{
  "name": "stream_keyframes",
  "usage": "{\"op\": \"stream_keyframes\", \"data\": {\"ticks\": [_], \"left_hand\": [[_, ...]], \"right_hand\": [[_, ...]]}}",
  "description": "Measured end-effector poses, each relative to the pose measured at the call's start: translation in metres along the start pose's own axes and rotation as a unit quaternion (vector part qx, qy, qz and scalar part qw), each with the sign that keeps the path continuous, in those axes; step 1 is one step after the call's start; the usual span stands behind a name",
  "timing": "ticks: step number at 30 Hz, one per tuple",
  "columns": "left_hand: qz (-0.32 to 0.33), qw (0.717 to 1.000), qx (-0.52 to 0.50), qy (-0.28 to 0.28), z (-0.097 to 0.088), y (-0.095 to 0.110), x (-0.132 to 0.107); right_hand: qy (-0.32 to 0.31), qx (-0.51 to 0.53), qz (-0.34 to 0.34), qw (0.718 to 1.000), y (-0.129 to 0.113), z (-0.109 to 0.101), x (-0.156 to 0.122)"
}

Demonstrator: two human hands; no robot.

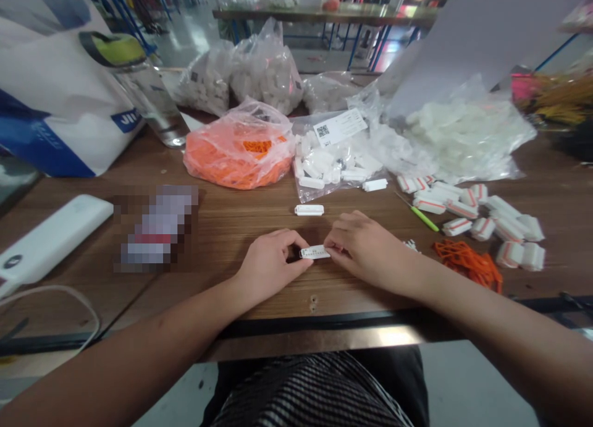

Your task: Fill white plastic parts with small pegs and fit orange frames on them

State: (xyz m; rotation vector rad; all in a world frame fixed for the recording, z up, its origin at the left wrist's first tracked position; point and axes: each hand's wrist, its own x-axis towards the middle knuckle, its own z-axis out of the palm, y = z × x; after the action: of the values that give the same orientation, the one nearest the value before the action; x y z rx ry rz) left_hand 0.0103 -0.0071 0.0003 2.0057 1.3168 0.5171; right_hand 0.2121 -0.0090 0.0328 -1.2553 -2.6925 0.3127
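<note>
A small white plastic casing (315,252) is held low over the table between my two hands. My left hand (273,257) pinches its left end between thumb and fingers. At the other end, the fingertips of my right hand (359,245) are closed on the casing, covering that end. A row of small dark marks runs along its upper face. Just beyond my hands lies a similar white casing (309,211). Some tiny white pieces (411,246) sit to the right of my right hand, partly hidden by it.
Orange strips (467,263), finished-looking white casings with orange lines (503,223) and a green-handled tool (424,218) lie at right. Behind stand a bag of orange strips (241,149) and a bag of white parts (333,158). A bottle (151,99) and power bank (55,238) are left.
</note>
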Motion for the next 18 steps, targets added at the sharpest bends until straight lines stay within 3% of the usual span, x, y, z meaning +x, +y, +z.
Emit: {"op": "stream_keyframes", "data": {"ticks": [8, 13, 18], "left_hand": [[0.003, 1.000, 0.001, 0.002, 0.0012, -0.0023, 0.0005], [0.004, 1.000, 0.003, 0.002, 0.0008, -0.0019, 0.0003], [0.004, 1.000, 0.002, 0.003, -0.0001, -0.0016, -0.0004]], "right_hand": [[0.006, 0.135, 0.093, 0.986, 0.0073, 0.0036, -0.0049], [-0.011, 0.104, 0.087, 0.991, 0.0060, 0.0006, -0.0017], [-0.009, 0.008, 0.049, 0.999, -0.0008, 0.0014, -0.0003]]}}
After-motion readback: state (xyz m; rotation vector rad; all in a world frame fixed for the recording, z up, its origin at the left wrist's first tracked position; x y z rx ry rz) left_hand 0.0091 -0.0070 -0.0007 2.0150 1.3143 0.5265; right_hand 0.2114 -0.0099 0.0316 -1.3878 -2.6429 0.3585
